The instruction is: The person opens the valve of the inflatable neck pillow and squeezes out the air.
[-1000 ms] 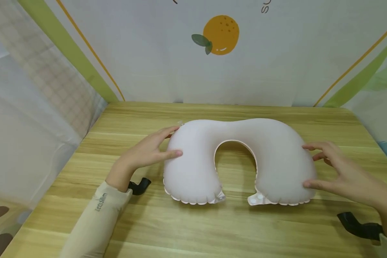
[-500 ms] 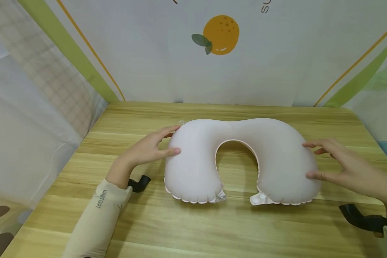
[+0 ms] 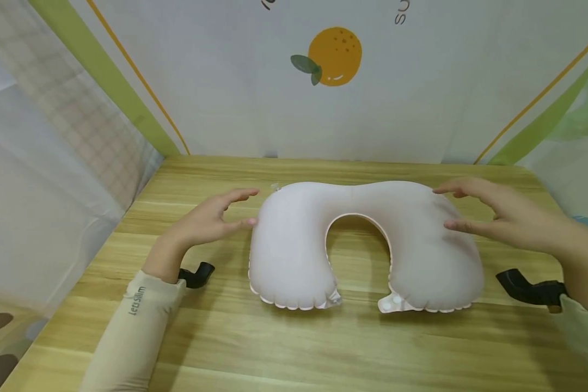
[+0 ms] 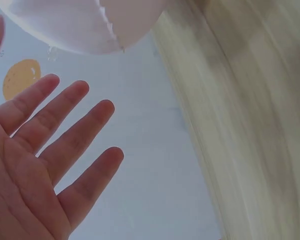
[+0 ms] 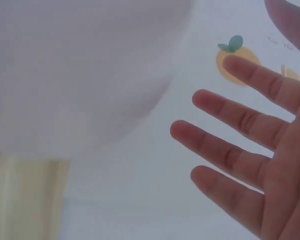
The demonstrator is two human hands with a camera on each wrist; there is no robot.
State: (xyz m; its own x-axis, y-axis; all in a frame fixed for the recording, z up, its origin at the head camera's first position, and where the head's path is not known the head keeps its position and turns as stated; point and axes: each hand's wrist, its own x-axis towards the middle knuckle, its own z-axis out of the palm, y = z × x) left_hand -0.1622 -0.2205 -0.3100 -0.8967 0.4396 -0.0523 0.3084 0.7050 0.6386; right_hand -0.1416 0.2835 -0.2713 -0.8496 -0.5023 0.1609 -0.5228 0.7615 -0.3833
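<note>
A pale pink, puffed-up U-shaped neck pillow [image 3: 294,245] lies on the wooden table with its opening toward me. A strap tab with snap buttons [image 3: 392,302] sits at its right end, and a small clear valve [image 3: 275,187] sticks out at the upper left. My left hand [image 3: 208,220] is spread beside the pillow's left side, thumb tip right at its edge. In the left wrist view its fingers [image 4: 77,137] are straight and apart from the pillow. My right hand [image 3: 509,215] hovers at the upper right side, thumb overlapping the pillow; its fingers [image 5: 235,115] are extended and hold nothing.
The wood-grain table [image 3: 294,354] extends around the pillow. A white curtain [image 3: 215,81] with a printed orange hangs behind its far edge. Black curved wrist mounts [image 3: 197,275] jut out from both sleeves.
My left hand has drawn back leftward from the pillow. The right hand has moved up along the pillow's right side, farther from me. The pillow has barely shifted.
</note>
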